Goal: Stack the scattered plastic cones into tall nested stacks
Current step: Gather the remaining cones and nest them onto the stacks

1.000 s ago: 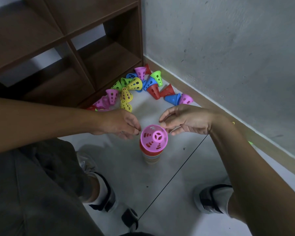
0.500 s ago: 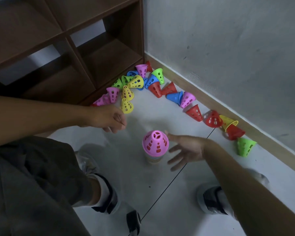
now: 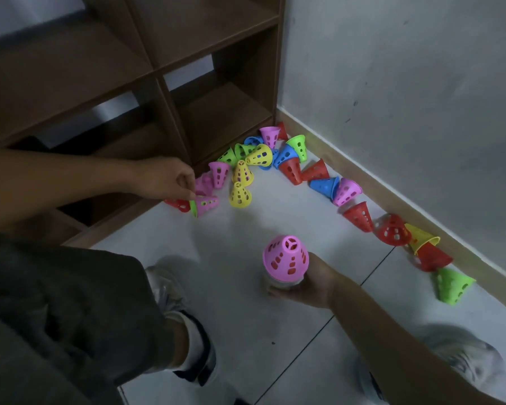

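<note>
Nested cone stack (image 3: 285,263), pink cone on top, upright on floor tile (image 3: 246,331) between two shoes; right hand (image 3: 310,283) cups its base, grip curled round lowest cones. Left hand (image 3: 165,179) farther back, fingertips pinching rim of pink cone (image 3: 206,203) lying on its side beside red cone (image 3: 178,204). Beyond: loose cones scattered in arc, yellow pair (image 3: 240,185), blue cone (image 3: 323,185), red, green cone (image 3: 452,285) along skirting. Wooden shelf unit (image 3: 164,77) at back, nearest lower compartment holds nothing visible.

Left hand (image 3: 170,179) reaches out, fingers curled; right hand (image 3: 313,283) cupped.
</note>
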A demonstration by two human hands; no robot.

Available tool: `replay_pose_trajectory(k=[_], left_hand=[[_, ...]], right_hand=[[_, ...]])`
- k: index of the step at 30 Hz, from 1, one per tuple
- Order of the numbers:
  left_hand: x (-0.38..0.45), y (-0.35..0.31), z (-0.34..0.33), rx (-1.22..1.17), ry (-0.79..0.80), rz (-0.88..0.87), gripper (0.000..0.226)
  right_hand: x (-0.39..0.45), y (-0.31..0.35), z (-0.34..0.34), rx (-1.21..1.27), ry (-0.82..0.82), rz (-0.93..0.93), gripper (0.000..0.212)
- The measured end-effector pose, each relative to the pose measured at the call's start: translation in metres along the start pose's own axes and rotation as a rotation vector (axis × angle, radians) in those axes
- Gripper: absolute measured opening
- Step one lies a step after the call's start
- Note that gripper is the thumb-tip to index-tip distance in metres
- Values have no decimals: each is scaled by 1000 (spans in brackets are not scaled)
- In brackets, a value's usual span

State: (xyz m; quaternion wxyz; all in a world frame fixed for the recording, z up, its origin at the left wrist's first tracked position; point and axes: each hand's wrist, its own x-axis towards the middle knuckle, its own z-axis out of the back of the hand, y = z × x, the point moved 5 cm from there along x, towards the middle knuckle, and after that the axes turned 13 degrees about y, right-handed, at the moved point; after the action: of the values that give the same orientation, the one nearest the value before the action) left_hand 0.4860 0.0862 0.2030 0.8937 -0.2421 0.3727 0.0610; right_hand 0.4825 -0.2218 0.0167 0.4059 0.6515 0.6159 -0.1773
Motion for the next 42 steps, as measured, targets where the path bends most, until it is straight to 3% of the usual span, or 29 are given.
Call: replay_pose_trajectory(k=[9, 14, 18, 22, 25, 28, 34, 42], left_hand=[[-18, 35, 12, 77, 35, 58, 13], [-28, 39, 16, 97, 67, 54, 12], [-31, 44, 18, 97, 42, 52, 6], [-27, 51, 18, 75, 47, 68, 10], [-21, 55, 17, 60, 52, 72, 12], [-10, 57, 18, 62, 44, 82, 13], [10, 47, 24, 23, -3, 37, 18], [42, 62, 23, -6, 0, 93, 27]], right_hand=[[52, 22, -37, -90, 23, 8, 29], [74, 34, -67, -152, -14, -57, 40], [89, 44, -85, -267, 42, -70, 37], [99, 55, -92, -504, 157, -146, 45], [92, 77, -85, -599, -42, -278, 67], [79, 119, -88, -717, -172, -255, 76], [55, 197, -132, -1135, -115, -190, 71], [57, 235, -189, -1538, -32, -164, 57]])
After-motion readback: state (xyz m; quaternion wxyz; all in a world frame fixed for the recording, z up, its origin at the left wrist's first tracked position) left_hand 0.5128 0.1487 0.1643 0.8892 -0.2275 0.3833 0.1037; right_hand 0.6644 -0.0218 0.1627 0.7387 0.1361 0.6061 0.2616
